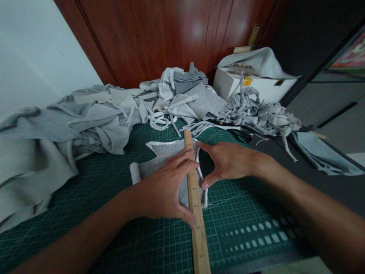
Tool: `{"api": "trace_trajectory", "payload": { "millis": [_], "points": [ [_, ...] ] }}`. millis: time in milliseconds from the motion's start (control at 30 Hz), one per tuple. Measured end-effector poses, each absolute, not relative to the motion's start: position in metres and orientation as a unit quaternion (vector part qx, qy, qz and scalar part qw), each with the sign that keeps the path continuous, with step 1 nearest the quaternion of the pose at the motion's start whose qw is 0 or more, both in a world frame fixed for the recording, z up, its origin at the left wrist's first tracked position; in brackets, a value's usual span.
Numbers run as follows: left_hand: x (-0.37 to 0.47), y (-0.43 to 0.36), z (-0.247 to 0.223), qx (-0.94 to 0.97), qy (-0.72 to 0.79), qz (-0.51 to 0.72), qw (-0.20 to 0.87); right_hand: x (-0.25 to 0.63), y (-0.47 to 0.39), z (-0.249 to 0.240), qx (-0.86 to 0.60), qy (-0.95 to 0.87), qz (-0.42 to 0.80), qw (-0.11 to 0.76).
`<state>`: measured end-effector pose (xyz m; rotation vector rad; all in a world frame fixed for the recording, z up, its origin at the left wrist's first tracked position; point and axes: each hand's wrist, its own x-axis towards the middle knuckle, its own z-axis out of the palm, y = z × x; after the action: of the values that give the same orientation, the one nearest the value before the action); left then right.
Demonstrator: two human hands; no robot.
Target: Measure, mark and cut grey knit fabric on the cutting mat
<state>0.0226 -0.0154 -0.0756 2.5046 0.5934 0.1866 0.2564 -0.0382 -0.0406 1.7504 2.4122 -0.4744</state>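
A small grey fabric piece (pixel 184 196) with white rolled edges lies on the green cutting mat (pixel 159 243). Across it, running toward me, lies a wooden ruler (pixel 196 213). My left hand (pixel 162 186) rests over the fabric and the ruler, its thumb and fingers spread apart along the ruler and pressing on it. To the right of the ruler, my right hand (pixel 228 161) touches the fabric's white right edge with thumb and fingertips set apart. Part of the fabric is hidden under my left hand.
Grey and white cloth (pixel 99 121) is heaped at the left and back. A white box (pixel 225 82) stands at the back right, near tangled fabric strips (pixel 256 110). Black-handled scissors (pixel 242 135) lie beyond my right hand. Folded cloth (pixel 325 152) is at the right.
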Motion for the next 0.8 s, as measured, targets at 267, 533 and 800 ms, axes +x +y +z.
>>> {"api": "trace_trajectory", "payload": {
  "millis": [267, 533, 800],
  "points": [
    [0.0193, -0.0187, -0.0745, 0.934, 0.208, 0.087, 0.278, 0.2564, -0.0382, -0.0411, 0.587, 0.793, -0.148, 0.069],
    [0.0210, -0.0182, -0.0750, 0.936, 0.214, 0.083, 0.266, 0.2566, -0.0385, -0.0404, 0.584, 0.796, -0.147, 0.070],
    [0.0218, -0.0178, -0.0761, 0.933, 0.207, 0.094, 0.280, 0.2565, -0.0377, -0.0402, 0.579, 0.798, -0.156, 0.062]
  ]
}}
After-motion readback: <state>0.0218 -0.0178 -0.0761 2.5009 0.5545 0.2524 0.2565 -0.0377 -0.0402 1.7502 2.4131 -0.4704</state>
